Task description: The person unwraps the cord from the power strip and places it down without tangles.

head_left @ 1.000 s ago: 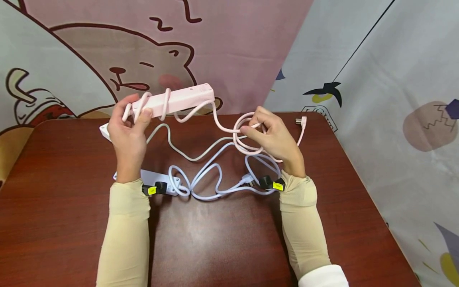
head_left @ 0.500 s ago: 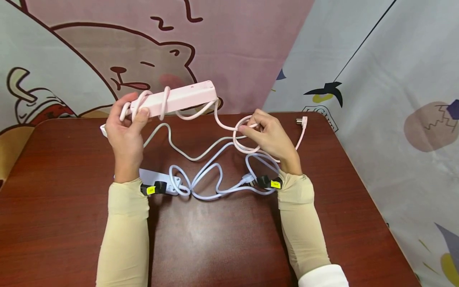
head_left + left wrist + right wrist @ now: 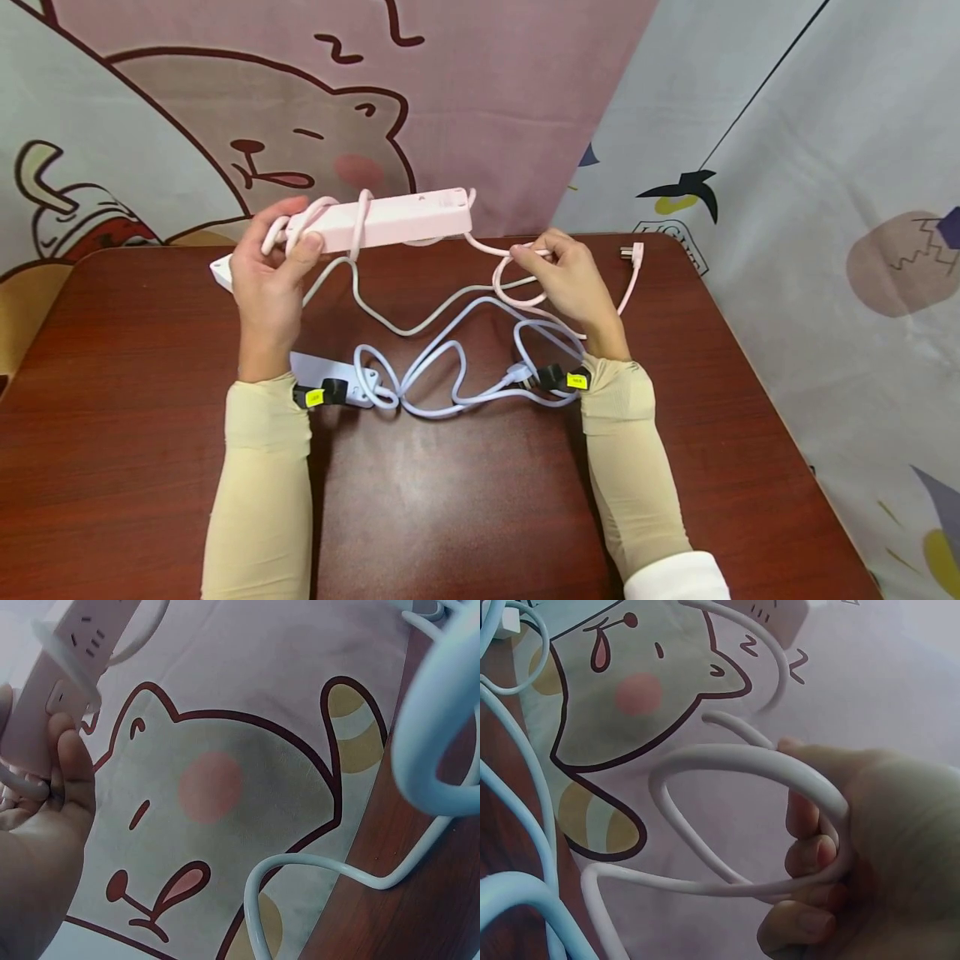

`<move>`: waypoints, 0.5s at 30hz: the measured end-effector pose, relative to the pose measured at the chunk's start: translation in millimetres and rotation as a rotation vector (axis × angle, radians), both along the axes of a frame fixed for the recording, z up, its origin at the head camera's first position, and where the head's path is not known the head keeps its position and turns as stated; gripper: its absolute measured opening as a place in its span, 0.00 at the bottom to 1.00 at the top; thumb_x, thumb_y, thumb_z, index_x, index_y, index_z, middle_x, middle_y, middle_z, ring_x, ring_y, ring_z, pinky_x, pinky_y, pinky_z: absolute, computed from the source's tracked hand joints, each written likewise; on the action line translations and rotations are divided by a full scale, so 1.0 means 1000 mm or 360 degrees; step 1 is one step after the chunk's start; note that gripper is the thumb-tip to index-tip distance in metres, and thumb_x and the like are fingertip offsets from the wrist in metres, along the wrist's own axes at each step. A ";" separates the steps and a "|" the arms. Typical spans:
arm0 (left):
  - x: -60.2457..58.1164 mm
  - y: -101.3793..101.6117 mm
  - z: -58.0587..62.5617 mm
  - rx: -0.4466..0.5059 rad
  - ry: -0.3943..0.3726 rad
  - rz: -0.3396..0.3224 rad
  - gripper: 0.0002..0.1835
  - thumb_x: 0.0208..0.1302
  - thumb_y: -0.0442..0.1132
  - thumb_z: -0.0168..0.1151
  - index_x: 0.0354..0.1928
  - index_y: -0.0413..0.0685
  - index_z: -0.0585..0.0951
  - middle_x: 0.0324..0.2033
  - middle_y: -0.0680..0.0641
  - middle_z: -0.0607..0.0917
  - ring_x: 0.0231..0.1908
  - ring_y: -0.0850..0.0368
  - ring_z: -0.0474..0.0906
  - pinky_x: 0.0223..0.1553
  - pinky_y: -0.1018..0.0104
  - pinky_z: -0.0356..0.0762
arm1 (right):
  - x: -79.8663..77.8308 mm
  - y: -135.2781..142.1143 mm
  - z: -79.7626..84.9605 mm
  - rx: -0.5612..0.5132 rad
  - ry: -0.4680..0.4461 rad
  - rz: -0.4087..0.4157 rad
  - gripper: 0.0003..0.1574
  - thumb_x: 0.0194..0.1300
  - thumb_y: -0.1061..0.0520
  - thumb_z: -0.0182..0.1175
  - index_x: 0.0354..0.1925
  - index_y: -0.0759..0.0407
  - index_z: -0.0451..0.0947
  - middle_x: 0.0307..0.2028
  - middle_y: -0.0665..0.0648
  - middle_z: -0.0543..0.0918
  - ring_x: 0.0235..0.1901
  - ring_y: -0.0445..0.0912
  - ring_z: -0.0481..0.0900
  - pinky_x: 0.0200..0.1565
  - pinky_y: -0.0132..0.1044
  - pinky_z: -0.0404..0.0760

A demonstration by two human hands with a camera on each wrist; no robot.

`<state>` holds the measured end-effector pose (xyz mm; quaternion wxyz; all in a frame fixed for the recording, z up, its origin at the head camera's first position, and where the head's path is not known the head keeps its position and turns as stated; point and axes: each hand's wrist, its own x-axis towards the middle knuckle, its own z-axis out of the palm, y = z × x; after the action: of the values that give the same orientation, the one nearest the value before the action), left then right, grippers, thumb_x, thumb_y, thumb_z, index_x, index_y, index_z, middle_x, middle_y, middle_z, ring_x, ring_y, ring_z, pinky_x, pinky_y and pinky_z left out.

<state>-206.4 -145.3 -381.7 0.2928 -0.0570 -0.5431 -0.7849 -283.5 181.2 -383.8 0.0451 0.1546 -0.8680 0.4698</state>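
Observation:
My left hand (image 3: 270, 271) grips the near-left end of a pink power strip (image 3: 412, 218), held up above the table's back edge. Its pink cord is wound around the strip in several turns; sockets and a switch (image 3: 60, 697) show in the left wrist view. From the strip's right end the cord runs to my right hand (image 3: 573, 279), which pinches it between thumb and fingers. A loose loop of this pink cord (image 3: 720, 757) hangs from the right hand. Farther right, the cord's pink plug (image 3: 637, 253) lies at the table's back edge.
Below the hands, a light blue power strip (image 3: 324, 369) lies on the brown table (image 3: 450, 500) with its tangled blue cord (image 3: 431, 414). Behind my left hand shows a white strip (image 3: 221, 271), and a white cord (image 3: 405, 333) crosses the table. A printed cloth (image 3: 510, 108) hangs behind.
The pink power strip has tilted flatter and moved right and slightly down with my left hand. Its cord has been brought around the right end, and the loop at my right hand has fewer coils.

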 end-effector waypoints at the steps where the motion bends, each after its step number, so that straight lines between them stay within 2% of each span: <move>1: 0.001 0.000 0.000 -0.0021 -0.0015 -0.0022 0.17 0.63 0.24 0.65 0.54 0.40 0.83 0.45 0.44 0.84 0.39 0.59 0.83 0.41 0.73 0.86 | 0.000 0.001 0.000 0.0000 -0.0005 -0.0021 0.20 0.69 0.46 0.66 0.29 0.59 0.81 0.27 0.44 0.70 0.33 0.41 0.68 0.36 0.32 0.66; 4: 0.002 0.000 -0.001 -0.0136 -0.0064 -0.0059 0.17 0.64 0.24 0.65 0.55 0.42 0.83 0.45 0.47 0.84 0.38 0.62 0.82 0.40 0.76 0.84 | -0.001 0.003 0.000 -0.0045 -0.0020 -0.0080 0.20 0.69 0.45 0.66 0.30 0.59 0.81 0.29 0.44 0.71 0.34 0.41 0.68 0.37 0.31 0.67; 8: 0.002 0.001 -0.003 -0.0288 -0.0104 -0.0094 0.19 0.64 0.26 0.65 0.57 0.41 0.82 0.47 0.48 0.84 0.38 0.63 0.82 0.41 0.77 0.83 | -0.001 0.005 0.001 -0.0213 -0.0061 -0.0159 0.20 0.69 0.44 0.66 0.26 0.55 0.78 0.28 0.43 0.70 0.32 0.39 0.67 0.34 0.31 0.66; 11: 0.003 0.001 -0.003 -0.0332 -0.0108 -0.0116 0.19 0.65 0.26 0.65 0.58 0.39 0.82 0.48 0.47 0.84 0.39 0.63 0.82 0.42 0.76 0.84 | -0.001 0.006 0.003 -0.0302 -0.0075 -0.0198 0.21 0.69 0.44 0.66 0.25 0.53 0.76 0.27 0.43 0.69 0.30 0.39 0.65 0.32 0.31 0.64; 15: 0.003 0.001 -0.004 -0.0358 -0.0118 -0.0111 0.19 0.65 0.27 0.66 0.58 0.38 0.81 0.48 0.48 0.85 0.41 0.62 0.83 0.42 0.76 0.84 | 0.002 0.007 0.008 -0.0341 -0.0050 -0.0222 0.21 0.70 0.44 0.66 0.25 0.54 0.75 0.28 0.44 0.70 0.31 0.39 0.65 0.32 0.30 0.64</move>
<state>-203.6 -144.4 -385.5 0.2368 -0.0792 -0.6359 -0.7303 -281.8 187.9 -376.2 0.0803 0.0809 -0.8221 0.5579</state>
